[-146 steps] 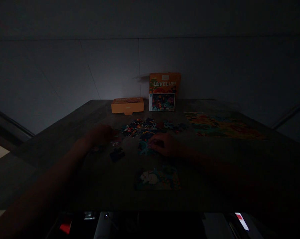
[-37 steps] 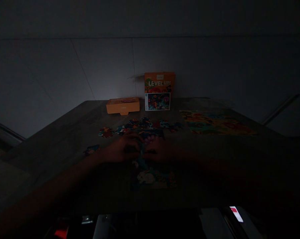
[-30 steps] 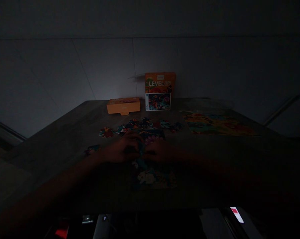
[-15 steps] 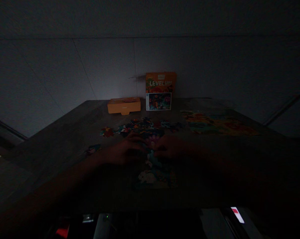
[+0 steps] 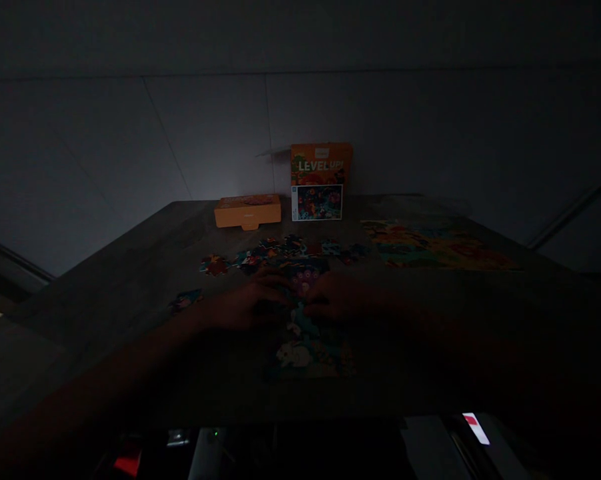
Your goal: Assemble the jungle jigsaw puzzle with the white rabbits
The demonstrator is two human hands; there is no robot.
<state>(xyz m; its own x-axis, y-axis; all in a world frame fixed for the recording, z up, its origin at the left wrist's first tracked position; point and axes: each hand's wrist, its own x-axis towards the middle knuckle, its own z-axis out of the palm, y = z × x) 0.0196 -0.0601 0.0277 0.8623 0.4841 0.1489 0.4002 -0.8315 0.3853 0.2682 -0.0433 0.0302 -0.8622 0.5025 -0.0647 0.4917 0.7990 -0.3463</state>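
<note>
In very dim light, a partly joined jigsaw puzzle (image 5: 294, 355) with a white rabbit and a pink flower lies before me on the dark table (image 5: 130, 247). My left hand (image 5: 248, 303) rests at its left edge, with fingers apart and stretched over the pieces. From the other side, my right hand (image 5: 340, 295) touches the puzzle beside the pink flower, its fingers bent and close together. Whatever lies under those fingertips is too dark to make out. Both hands are near each other.
Loose puzzle pieces (image 5: 293, 245) lie in a row beyond my hands, with a few joined pieces (image 5: 185, 300) at left. An orange box (image 5: 248, 213) and an upright "LEVEL UP!" box (image 5: 322, 167) stand at the back. A colourful puzzle picture (image 5: 440, 248) lies at right.
Both hands stay in nearly the same place over the puzzle. The view has shifted very slightly.
</note>
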